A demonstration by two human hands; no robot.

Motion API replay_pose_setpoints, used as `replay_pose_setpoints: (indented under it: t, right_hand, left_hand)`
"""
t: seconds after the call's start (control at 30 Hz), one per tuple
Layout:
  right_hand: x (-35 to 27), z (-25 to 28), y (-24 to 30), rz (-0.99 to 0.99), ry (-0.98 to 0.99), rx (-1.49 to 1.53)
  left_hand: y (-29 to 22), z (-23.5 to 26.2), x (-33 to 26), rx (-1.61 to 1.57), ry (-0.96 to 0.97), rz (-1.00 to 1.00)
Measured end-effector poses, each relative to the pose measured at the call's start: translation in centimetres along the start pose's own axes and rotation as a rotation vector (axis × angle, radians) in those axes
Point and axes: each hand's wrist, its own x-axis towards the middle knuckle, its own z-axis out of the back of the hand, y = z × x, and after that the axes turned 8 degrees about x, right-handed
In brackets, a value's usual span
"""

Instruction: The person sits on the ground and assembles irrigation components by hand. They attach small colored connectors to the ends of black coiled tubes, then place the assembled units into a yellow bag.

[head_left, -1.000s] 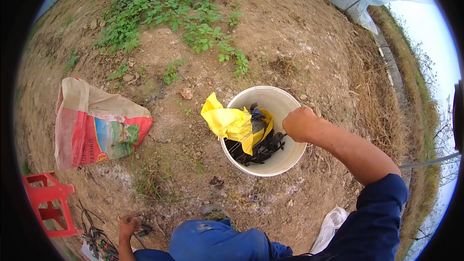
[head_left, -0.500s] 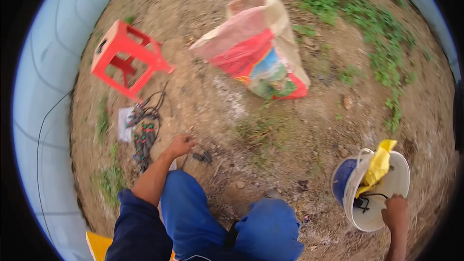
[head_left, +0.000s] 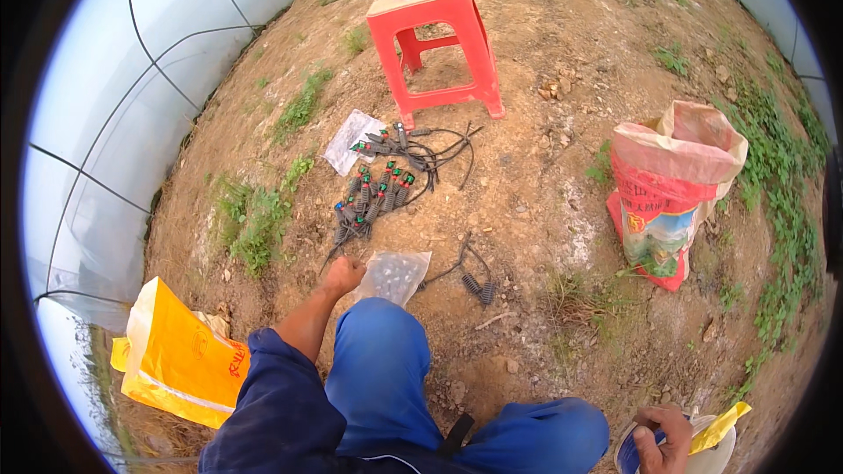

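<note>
My left hand [head_left: 342,274] rests on the dirt with its fingers curled, touching the left edge of a clear plastic bag [head_left: 395,274]. Just beyond it lies a bundle of black cables with green and red connectors [head_left: 378,189]. A short black cable with two spring-like ends [head_left: 470,276] lies to the right of the bag. My right hand [head_left: 663,441] is at the lower right, closed on the rim of a white bucket [head_left: 722,455] beside a blue round part [head_left: 629,455]. A yellow bag [head_left: 722,427] sticks out of the bucket. My knees in blue trousers [head_left: 378,369] are between the hands.
A red plastic stool [head_left: 435,44] stands further off with a small black part on top. A printed woven sack [head_left: 672,184] stands open at right. An orange-yellow bag [head_left: 176,355] lies at left. A second clear bag [head_left: 351,140] lies by the stool. White greenhouse film [head_left: 97,123] curves along the left.
The view has swung left and down. The stool and sack now lie further ahead, the cable bundle is in full view, and my left hand sits beside the clear bag. The right hand stays on the bucket.
</note>
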Motion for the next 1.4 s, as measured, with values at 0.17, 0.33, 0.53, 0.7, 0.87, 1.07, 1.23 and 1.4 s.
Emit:
replay_pose_setpoints:
  t: [0.17, 0.33, 0.53, 0.7, 0.87, 1.07, 1.23, 1.4]
  right_hand:
    - [4.8, -5.3, 5.0, 0.044, 0.227, -0.016]
    - [5.9, -11.6, 6.7, 0.003, 0.092, 0.088]
    - [6.9, -14.3, 9.8, -0.075, 0.028, 0.070]
    - [5.7, -15.4, 10.2, -0.095, -0.079, -0.038]
    - [4.3, -15.7, 10.5, -0.137, -0.142, -0.052]
    - [4.4, -15.9, 12.6, -0.248, -0.176, -0.117]
    - [4.1, -16.3, 12.7, -0.260, -0.239, -0.105]
    - [4.8, -16.2, 12.4, -0.245, -0.210, -0.108]
  left_hand:
    - [-0.9, 2.1, 2.9, -0.049, -0.072, -0.164]
    - [-3.8, 4.1, 10.0, 0.035, -0.178, -0.377]
    - [-8.6, 3.1, 20.0, 0.453, -0.146, -0.651]
    - [-13.7, 1.8, 25.6, 0.624, -0.176, -0.676]
    - [-15.6, 0.0, 30.2, 0.802, -0.169, -0.688]
    - [-16.1, -2.8, 32.7, 0.849, -0.179, -0.717]
    - [-16.4, -2.8, 32.6, 0.879, -0.190, -0.964]
    - [-14.3, -3.1, 35.1, 0.686, -0.298, -1.068]
